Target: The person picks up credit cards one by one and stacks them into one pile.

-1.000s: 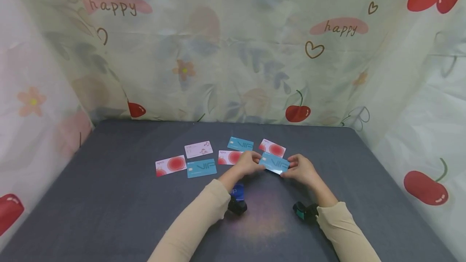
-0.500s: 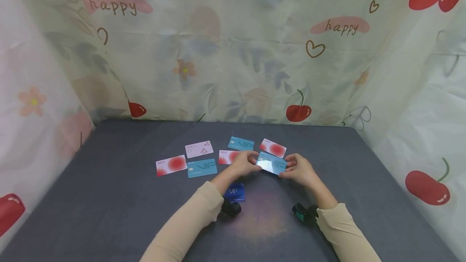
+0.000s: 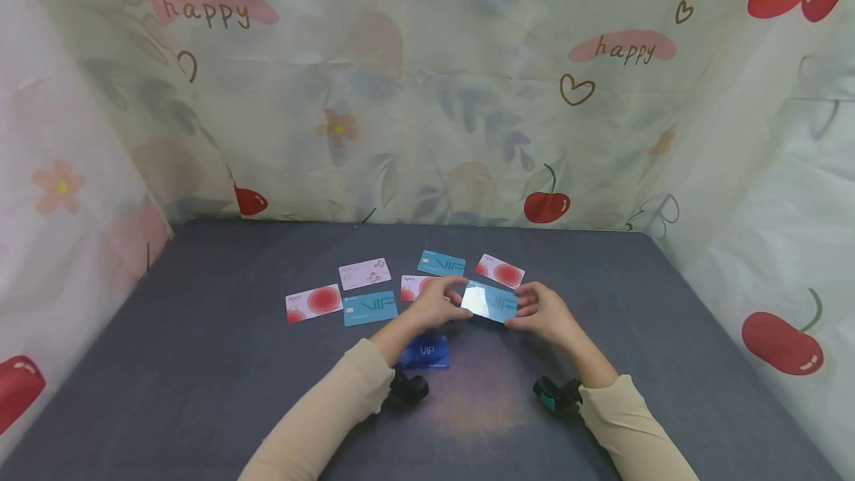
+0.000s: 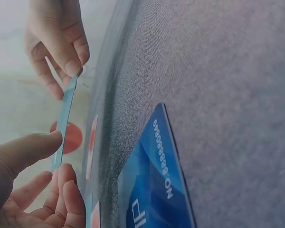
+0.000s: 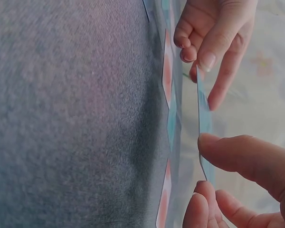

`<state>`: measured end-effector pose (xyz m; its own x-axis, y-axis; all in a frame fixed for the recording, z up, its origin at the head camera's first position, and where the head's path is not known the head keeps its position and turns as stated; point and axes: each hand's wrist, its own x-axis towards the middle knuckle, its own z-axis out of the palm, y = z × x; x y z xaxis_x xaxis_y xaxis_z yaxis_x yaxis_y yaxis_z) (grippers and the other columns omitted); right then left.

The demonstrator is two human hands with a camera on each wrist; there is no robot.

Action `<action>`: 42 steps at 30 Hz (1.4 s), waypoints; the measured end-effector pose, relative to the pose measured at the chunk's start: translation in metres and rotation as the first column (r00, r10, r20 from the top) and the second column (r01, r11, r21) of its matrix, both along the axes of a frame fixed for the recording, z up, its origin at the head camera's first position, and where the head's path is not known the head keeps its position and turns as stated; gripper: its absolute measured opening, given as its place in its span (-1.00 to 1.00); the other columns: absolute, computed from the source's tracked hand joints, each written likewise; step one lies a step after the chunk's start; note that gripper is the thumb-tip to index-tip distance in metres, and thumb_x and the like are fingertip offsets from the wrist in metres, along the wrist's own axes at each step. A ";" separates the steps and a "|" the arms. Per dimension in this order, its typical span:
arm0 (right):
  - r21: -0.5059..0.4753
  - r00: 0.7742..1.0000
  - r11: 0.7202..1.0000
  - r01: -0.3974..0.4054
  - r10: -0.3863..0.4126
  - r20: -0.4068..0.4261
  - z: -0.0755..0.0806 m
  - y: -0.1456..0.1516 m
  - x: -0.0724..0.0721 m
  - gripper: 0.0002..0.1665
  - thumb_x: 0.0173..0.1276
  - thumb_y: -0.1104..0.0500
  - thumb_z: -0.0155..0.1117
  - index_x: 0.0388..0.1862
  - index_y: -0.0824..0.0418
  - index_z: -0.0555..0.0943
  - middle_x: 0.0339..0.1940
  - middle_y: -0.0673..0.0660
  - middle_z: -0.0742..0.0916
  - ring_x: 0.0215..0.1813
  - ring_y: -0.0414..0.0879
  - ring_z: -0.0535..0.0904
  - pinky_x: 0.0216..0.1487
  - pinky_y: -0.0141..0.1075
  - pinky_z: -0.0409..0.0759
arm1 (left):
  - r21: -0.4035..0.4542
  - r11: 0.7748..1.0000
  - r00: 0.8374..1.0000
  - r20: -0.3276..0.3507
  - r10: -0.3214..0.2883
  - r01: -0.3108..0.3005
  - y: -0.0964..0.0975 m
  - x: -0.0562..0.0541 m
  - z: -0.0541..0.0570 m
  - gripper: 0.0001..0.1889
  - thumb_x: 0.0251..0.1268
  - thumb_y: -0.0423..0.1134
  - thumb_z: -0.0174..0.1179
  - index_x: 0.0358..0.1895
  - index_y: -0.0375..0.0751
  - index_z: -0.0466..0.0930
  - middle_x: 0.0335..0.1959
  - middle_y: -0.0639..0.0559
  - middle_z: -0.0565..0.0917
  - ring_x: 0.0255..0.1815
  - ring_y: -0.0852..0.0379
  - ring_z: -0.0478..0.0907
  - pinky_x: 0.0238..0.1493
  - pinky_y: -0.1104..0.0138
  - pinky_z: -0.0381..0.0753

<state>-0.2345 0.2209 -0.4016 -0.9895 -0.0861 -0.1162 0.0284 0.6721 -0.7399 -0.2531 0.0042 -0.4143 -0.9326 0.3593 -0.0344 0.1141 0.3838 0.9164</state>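
Observation:
A light-blue VIP card (image 3: 490,301), glossy with glare on its left half, is held above the table by both hands. My left hand (image 3: 434,304) pinches its left edge between thumb and fingers. On the opposite edge, my right hand (image 3: 542,310) has its thumb on the card and fingers behind it. The left wrist view shows the card (image 4: 65,116) nearly edge-on, spanning the two hands. A dark blue VIP card (image 3: 425,352) lies below my left hand, partly covered by the wrist in the head view.
Several cards lie farther back: a pink one (image 3: 364,273), blue VIP cards (image 3: 441,263) (image 3: 370,308), and red-circle cards (image 3: 314,303) (image 3: 501,271) (image 3: 414,288), the last partly behind my left hand. A patterned curtain (image 3: 414,95) borders the grey table (image 3: 200,362).
Both hands have shifted slightly left with the light-blue card, and glare has appeared on it. As my left forearm moved left, more of the dark blue card came into view.

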 end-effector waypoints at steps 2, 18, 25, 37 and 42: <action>-0.003 1.000 1.000 -0.008 0.008 -0.004 0.000 -0.001 0.001 -0.31 0.03 0.25 0.46 0.11 0.41 0.38 -0.07 0.33 0.58 -0.20 -0.09 0.59 -0.11 -0.22 0.64 | 0.015 1.000 1.000 0.003 -0.003 0.003 -0.002 0.001 0.000 -0.39 -0.04 -0.39 0.35 0.20 -0.29 0.42 -0.33 -0.19 0.59 -0.51 0.22 0.39 -0.49 0.49 0.38; -0.026 0.997 0.997 -0.071 0.070 -0.030 0.003 -0.011 0.008 -0.34 0.01 0.24 0.47 0.07 0.38 0.41 -0.11 0.29 0.60 -0.23 -0.11 0.60 -0.12 -0.24 0.64 | 0.025 1.000 0.999 -0.038 -0.005 0.006 -0.019 0.009 -0.002 -0.37 -0.03 -0.42 0.34 0.21 -0.30 0.39 -0.40 -0.17 0.56 -0.50 0.22 0.48 -0.46 0.45 0.46; -0.054 0.996 0.995 -0.085 0.083 -0.027 0.004 -0.017 0.011 -0.35 0.01 0.26 0.47 0.06 0.39 0.41 -0.13 0.28 0.59 -0.24 -0.12 0.58 -0.16 -0.27 0.64 | 0.037 0.999 0.998 -0.057 -0.002 0.004 -0.027 0.014 -0.004 -0.41 -0.05 -0.46 0.34 0.16 -0.33 0.41 -0.42 -0.19 0.61 -0.55 0.25 0.50 -0.45 0.47 0.47; -0.056 0.992 0.990 -0.126 0.125 -0.026 0.003 -0.025 0.015 -0.36 0.00 0.26 0.48 0.05 0.38 0.43 -0.15 0.26 0.60 -0.26 -0.13 0.57 -0.18 -0.27 0.64 | 0.009 0.999 0.996 -0.078 -0.035 0.036 -0.040 0.020 -0.008 -0.40 -0.02 -0.42 0.34 0.18 -0.40 0.37 -0.37 -0.26 0.64 -0.48 0.13 0.61 -0.36 0.42 0.53; -0.072 0.990 0.988 -0.138 0.137 -0.026 0.002 -0.030 0.017 -0.37 -0.01 0.28 0.48 0.04 0.39 0.43 -0.15 0.26 0.60 -0.27 -0.14 0.57 -0.20 -0.28 0.64 | 0.018 0.999 0.996 -0.073 -0.041 0.042 -0.046 0.025 -0.007 -0.43 -0.02 -0.44 0.33 0.15 -0.40 0.39 -0.39 -0.26 0.64 -0.51 0.19 0.57 -0.38 0.43 0.54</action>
